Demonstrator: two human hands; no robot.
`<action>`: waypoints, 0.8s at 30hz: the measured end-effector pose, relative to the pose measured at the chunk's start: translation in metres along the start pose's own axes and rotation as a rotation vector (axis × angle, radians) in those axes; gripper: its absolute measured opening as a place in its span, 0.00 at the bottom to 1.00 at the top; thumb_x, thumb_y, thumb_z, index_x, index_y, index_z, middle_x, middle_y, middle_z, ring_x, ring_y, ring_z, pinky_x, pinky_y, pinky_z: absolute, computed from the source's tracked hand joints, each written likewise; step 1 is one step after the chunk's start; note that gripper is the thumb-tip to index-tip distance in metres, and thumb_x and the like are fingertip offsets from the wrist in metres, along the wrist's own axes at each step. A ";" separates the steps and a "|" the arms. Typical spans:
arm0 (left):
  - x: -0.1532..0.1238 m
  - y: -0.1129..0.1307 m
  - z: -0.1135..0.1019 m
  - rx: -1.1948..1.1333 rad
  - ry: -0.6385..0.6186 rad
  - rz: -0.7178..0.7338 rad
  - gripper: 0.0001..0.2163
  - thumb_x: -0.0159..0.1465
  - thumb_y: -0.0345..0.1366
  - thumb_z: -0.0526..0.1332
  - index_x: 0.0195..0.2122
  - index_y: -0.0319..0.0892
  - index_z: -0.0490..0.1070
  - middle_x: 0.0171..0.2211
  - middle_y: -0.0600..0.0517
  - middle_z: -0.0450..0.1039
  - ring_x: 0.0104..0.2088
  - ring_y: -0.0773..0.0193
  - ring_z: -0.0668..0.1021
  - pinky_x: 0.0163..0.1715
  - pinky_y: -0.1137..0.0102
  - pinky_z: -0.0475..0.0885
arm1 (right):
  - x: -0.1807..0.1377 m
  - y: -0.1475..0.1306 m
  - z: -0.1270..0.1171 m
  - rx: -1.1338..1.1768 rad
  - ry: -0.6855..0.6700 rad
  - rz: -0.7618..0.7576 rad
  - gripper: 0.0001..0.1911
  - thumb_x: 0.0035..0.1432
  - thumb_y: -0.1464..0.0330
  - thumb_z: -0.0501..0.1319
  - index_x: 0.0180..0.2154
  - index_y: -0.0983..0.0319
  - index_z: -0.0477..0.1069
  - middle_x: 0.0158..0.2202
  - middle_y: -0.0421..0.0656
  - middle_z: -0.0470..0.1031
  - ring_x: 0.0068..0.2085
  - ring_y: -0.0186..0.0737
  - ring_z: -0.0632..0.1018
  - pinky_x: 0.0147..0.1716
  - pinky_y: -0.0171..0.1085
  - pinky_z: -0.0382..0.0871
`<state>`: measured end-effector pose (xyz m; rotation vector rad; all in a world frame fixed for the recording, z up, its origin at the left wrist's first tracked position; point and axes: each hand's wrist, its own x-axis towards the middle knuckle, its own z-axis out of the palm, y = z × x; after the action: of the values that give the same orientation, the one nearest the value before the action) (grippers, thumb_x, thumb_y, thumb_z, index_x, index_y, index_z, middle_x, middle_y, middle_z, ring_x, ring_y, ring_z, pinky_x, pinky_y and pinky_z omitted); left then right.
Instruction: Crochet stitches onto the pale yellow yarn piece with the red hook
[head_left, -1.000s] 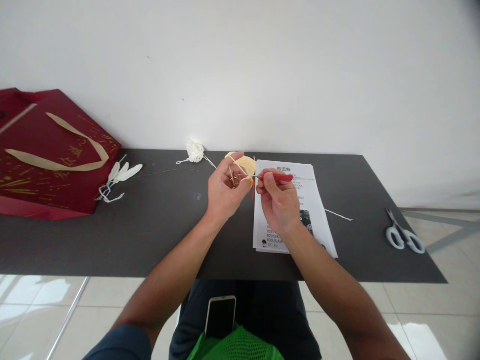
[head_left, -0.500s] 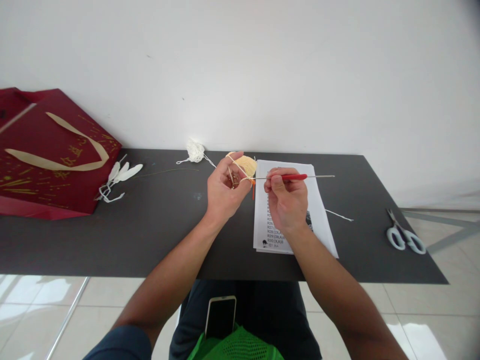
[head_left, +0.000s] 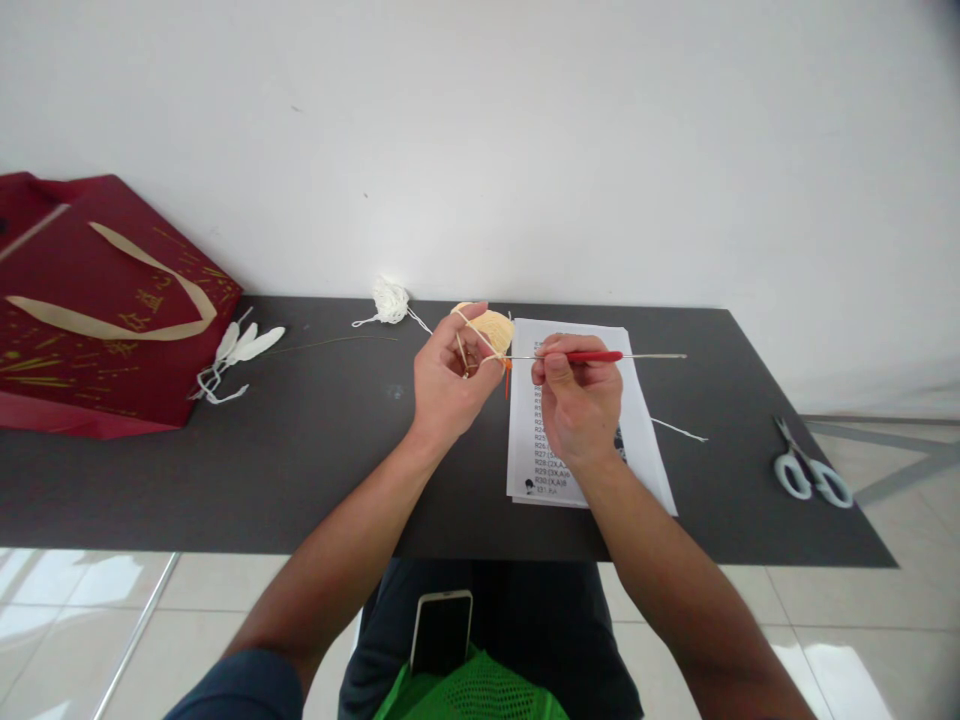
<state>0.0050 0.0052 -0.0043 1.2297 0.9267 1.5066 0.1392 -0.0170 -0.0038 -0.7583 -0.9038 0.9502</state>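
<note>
My left hand (head_left: 446, 385) is closed on a small cream crocheted piece (head_left: 493, 328), with cream yarn looped over its fingers. To its right, my right hand (head_left: 577, 405) pinches a thin crochet hook with a red handle (head_left: 596, 356). The hook lies level, its tip at the edge of the piece beside a small orange marker (head_left: 508, 372). Both hands hover above the dark table (head_left: 315, 450), the right one over a printed pattern sheet (head_left: 581, 420).
A ball of white yarn (head_left: 390, 300) lies at the table's back edge. A dark red gift bag (head_left: 97, 310) lies at the left beside white petal-shaped pieces (head_left: 240, 355). Scissors (head_left: 806, 468) rest at the far right. A phone (head_left: 441, 630) sits on my lap.
My right hand has drawn the hook to the right, away from the crocheted piece, so more of the metal shaft shows. The left hand has hardly moved.
</note>
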 end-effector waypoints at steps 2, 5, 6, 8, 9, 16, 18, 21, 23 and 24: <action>0.000 0.000 0.000 0.001 0.001 -0.003 0.25 0.55 0.30 0.70 0.56 0.46 0.73 0.29 0.57 0.72 0.27 0.69 0.73 0.30 0.73 0.70 | 0.000 0.001 0.000 -0.011 0.002 -0.011 0.06 0.57 0.63 0.72 0.33 0.54 0.77 0.35 0.37 0.75 0.29 0.31 0.72 0.30 0.36 0.68; 0.000 0.001 0.000 0.000 0.003 -0.002 0.25 0.55 0.30 0.70 0.55 0.45 0.73 0.29 0.56 0.72 0.27 0.69 0.73 0.30 0.73 0.70 | -0.001 0.002 -0.001 -0.036 0.004 -0.030 0.06 0.57 0.63 0.73 0.33 0.53 0.77 0.35 0.37 0.75 0.28 0.31 0.72 0.29 0.37 0.68; 0.000 0.001 0.000 -0.001 0.003 -0.001 0.25 0.55 0.30 0.70 0.55 0.45 0.74 0.29 0.56 0.72 0.27 0.69 0.73 0.30 0.73 0.70 | -0.001 0.002 -0.001 -0.043 0.002 -0.037 0.06 0.56 0.63 0.73 0.33 0.53 0.77 0.35 0.37 0.75 0.28 0.31 0.72 0.29 0.37 0.68; 0.000 0.002 -0.001 -0.006 0.002 -0.001 0.25 0.55 0.30 0.70 0.55 0.45 0.73 0.29 0.57 0.73 0.27 0.70 0.73 0.30 0.73 0.70 | -0.001 0.002 -0.001 -0.052 -0.004 -0.058 0.06 0.56 0.63 0.73 0.33 0.53 0.77 0.35 0.38 0.76 0.28 0.32 0.72 0.28 0.37 0.68; 0.000 0.002 -0.001 -0.010 0.000 -0.003 0.25 0.55 0.30 0.70 0.55 0.45 0.73 0.29 0.57 0.73 0.27 0.70 0.73 0.30 0.73 0.70 | -0.001 0.002 -0.001 -0.058 -0.008 -0.071 0.06 0.56 0.63 0.73 0.34 0.53 0.78 0.35 0.38 0.76 0.29 0.32 0.73 0.29 0.37 0.68; 0.002 0.002 -0.002 -0.024 0.021 -0.015 0.26 0.54 0.30 0.71 0.55 0.45 0.74 0.30 0.56 0.73 0.29 0.69 0.74 0.32 0.72 0.71 | -0.004 -0.002 -0.003 -0.206 -0.045 -0.186 0.02 0.58 0.65 0.71 0.34 0.51 0.81 0.37 0.41 0.78 0.38 0.41 0.78 0.39 0.44 0.75; 0.002 0.002 -0.001 -0.031 0.027 -0.009 0.25 0.54 0.30 0.71 0.54 0.45 0.74 0.30 0.57 0.73 0.29 0.69 0.74 0.32 0.73 0.71 | -0.006 -0.002 -0.004 -0.230 -0.052 -0.220 0.02 0.59 0.65 0.71 0.35 0.50 0.81 0.37 0.42 0.79 0.40 0.42 0.78 0.42 0.45 0.76; 0.002 0.002 -0.001 -0.029 0.038 0.001 0.25 0.54 0.29 0.71 0.54 0.45 0.74 0.29 0.57 0.72 0.29 0.70 0.74 0.31 0.73 0.70 | -0.007 0.001 -0.005 -0.272 -0.040 -0.251 0.03 0.58 0.66 0.71 0.35 0.51 0.82 0.37 0.42 0.80 0.40 0.43 0.79 0.42 0.46 0.78; 0.002 0.002 0.000 -0.018 0.049 0.004 0.24 0.54 0.30 0.71 0.53 0.45 0.74 0.29 0.58 0.72 0.28 0.71 0.74 0.31 0.74 0.70 | -0.006 0.006 -0.006 -0.266 -0.028 -0.274 0.03 0.58 0.67 0.72 0.36 0.52 0.82 0.37 0.41 0.80 0.39 0.42 0.80 0.40 0.45 0.78; 0.002 0.001 0.000 -0.012 0.053 0.006 0.24 0.54 0.30 0.71 0.53 0.44 0.74 0.29 0.58 0.72 0.28 0.71 0.74 0.30 0.74 0.69 | -0.005 0.009 -0.006 -0.243 -0.024 -0.297 0.04 0.57 0.67 0.72 0.36 0.53 0.82 0.37 0.41 0.80 0.38 0.40 0.80 0.39 0.44 0.78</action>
<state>0.0050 0.0070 -0.0024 1.1901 0.9484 1.5532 0.1403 -0.0190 -0.0159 -0.7923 -1.1309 0.5955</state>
